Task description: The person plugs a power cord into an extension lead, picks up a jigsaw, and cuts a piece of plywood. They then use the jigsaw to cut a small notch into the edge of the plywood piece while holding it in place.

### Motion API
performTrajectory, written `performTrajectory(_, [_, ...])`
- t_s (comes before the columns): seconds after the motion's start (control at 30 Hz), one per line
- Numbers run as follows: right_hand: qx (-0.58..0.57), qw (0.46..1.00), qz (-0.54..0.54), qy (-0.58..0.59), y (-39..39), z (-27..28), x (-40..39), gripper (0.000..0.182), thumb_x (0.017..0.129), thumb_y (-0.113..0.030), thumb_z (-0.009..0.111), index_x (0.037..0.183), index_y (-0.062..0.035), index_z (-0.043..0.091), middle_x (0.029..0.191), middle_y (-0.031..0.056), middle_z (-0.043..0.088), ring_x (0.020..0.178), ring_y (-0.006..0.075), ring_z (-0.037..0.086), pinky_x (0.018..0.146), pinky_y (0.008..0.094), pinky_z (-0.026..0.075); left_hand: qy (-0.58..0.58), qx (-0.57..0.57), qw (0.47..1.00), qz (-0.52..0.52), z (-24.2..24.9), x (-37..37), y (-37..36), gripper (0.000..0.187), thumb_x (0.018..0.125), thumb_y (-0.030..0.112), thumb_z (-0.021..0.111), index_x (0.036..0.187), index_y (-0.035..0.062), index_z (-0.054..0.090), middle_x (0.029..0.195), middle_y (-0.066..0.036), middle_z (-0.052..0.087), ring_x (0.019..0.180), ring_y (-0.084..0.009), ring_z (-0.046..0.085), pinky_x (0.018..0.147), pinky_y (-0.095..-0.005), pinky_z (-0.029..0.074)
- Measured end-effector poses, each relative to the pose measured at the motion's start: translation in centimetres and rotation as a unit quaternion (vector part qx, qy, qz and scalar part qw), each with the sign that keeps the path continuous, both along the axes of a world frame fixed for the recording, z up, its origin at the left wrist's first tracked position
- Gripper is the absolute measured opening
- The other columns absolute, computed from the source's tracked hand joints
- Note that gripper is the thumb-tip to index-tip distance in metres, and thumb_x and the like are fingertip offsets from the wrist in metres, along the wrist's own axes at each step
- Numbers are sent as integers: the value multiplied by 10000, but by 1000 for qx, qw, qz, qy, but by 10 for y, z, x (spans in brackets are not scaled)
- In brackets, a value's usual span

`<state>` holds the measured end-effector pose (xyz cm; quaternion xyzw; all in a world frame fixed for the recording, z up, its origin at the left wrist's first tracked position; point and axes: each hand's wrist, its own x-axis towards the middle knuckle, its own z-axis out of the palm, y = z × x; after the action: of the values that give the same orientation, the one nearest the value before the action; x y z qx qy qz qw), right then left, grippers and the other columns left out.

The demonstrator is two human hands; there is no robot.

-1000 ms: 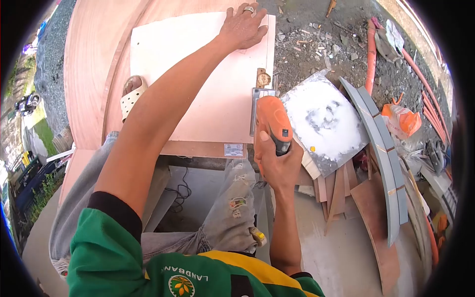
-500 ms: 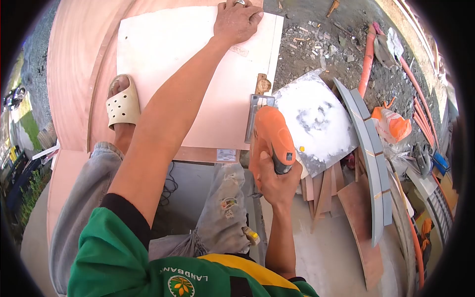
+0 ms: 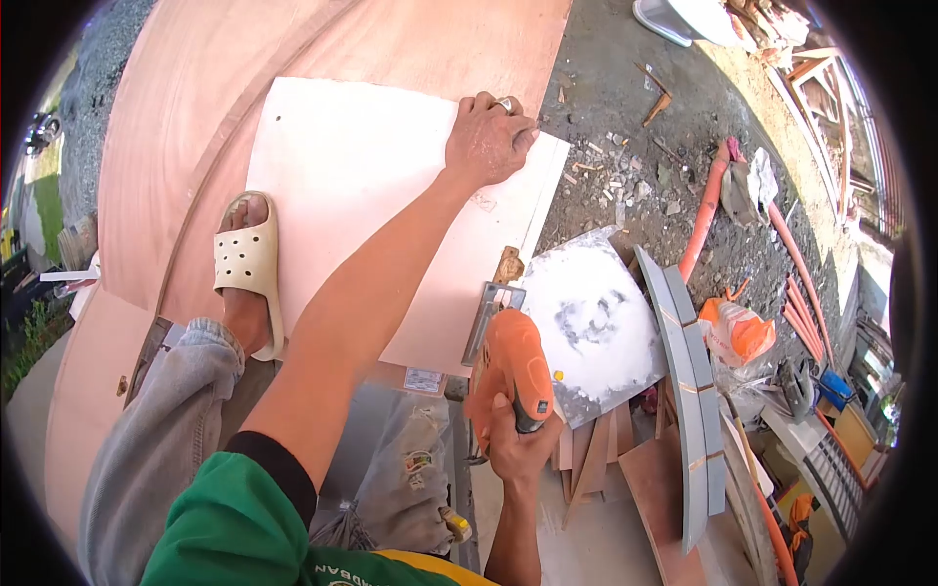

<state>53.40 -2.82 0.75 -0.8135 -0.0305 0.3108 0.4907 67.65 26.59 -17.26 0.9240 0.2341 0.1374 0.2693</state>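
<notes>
My right hand [image 3: 519, 444] is wrapped round the body of an orange jigsaw [image 3: 516, 366]. Its metal base plate [image 3: 486, 327] rests at the right edge of a white-faced board [image 3: 342, 146], near the board's close corner. The blade is hidden. Over the far right part of the board, my left hand [image 3: 487, 145], with a ring on one finger, presses down with bent fingers at the far edge. A small brown wood piece [image 3: 508, 264] lies just beyond the base plate. My foot in a cream slide [image 3: 246, 259] stands on the board's left side.
Larger plywood sheets [image 3: 210, 88] lie under and left of the board. To the right are a white-dusted panel [image 3: 586, 322], a bundle of grey strips [image 3: 674, 361], wood offcuts [image 3: 596, 454] and orange pipes [image 3: 705, 210]. Rubble [image 3: 625, 171] covers the ground beyond.
The camera view has tilted up, so the scene sits lower and further left. Both hands keep nearly the same places on the board and the jigsaw.
</notes>
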Motion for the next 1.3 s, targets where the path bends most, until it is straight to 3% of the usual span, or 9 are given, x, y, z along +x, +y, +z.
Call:
performTrajectory(0.1, [7, 998, -22, 51, 4, 6, 2, 217, 941, -121, 703, 1005, 49, 584, 758, 66, 638, 568, 95, 595, 486, 265, 465, -13, -14, 1000, -1, 3, 0, 1, 229, 964, 324, 617, 967, 168, 784, 1042, 6, 681, 1031, -265, 562, 973, -423, 385])
performTrajectory(0.3, [9, 998, -20, 52, 5, 5, 3, 201, 946, -115, 692, 994, 41, 574, 696, 44, 610, 548, 93, 584, 479, 264, 459, -20, -18, 1000, 4, -1, -1, -3, 193, 945, 302, 640, 961, 171, 780, 1019, 8, 678, 1016, -261, 564, 960, -418, 396])
performTrajectory(1.3, [0, 999, -33, 23, 6, 3, -1, 213, 947, -84, 670, 1043, 37, 524, 696, 50, 590, 521, 93, 574, 461, 251, 454, -24, -14, 1000, -2, 0, -1, -1, 211, 920, 314, 659, 988, 161, 787, 1031, -2, 688, 1033, -266, 567, 978, -428, 397])
